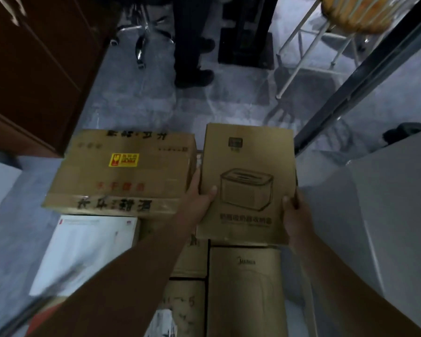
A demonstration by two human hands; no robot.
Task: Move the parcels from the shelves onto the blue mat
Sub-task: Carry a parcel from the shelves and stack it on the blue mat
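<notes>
The left hand point(199, 197) grips the left edge of one brown parcel point(248, 171), thumb on its top face. The right hand point(295, 212) grips the parcel's lower right edge the same way. The parcel's top face shows a line drawing of a lidded container; the writing under it is too blurred to read. Just left of the parcel lies one large carton point(95, 176) with a yellow sticker point(124, 160), red characters and black brushed characters. Nearer than the parcel lies one logo carton point(246, 288), its script unreadable. Nearer and left of the parcel lies one white box point(83, 251). Beyond the parcel stand one person's dark legs point(192, 45).
</notes>
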